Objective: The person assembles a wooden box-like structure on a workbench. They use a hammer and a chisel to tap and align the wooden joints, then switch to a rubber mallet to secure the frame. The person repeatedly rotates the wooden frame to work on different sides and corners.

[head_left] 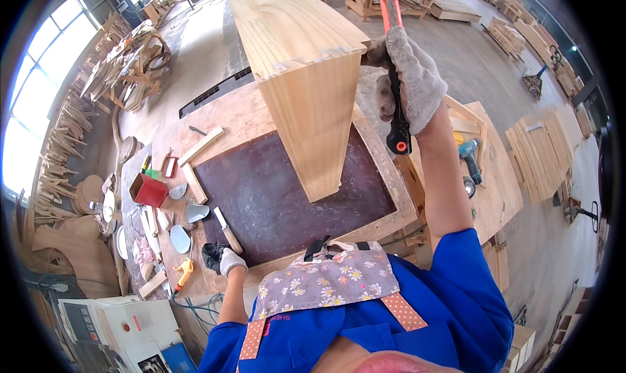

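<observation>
A pale wooden piece, two boards joined at a jagged corner point(306, 112), stands on the dark panel point(261, 184) set in the workbench. My right hand point(414, 79), in a grey glove, is closed round the black grip of a tool point(396, 122). The tool's orange-red shaft runs up out of the picture, so its head is hidden. Dark glove fingertips are close to the wood's upper right corner. My left hand point(227, 259), in a white and black glove, is at the bench's near edge beside a wooden-handled chisel point(228, 233). Its dark fingers are hard to make out.
Left on the bench are a red box point(149, 190), grey scraper-like blades point(180, 238), wood strips point(201, 147) and a yellow-orange air gun point(184, 273). A teal drill point(469, 160) lies to the right. Stacked boards point(541, 151) stand beyond, and a white machine point(124, 330) is at lower left.
</observation>
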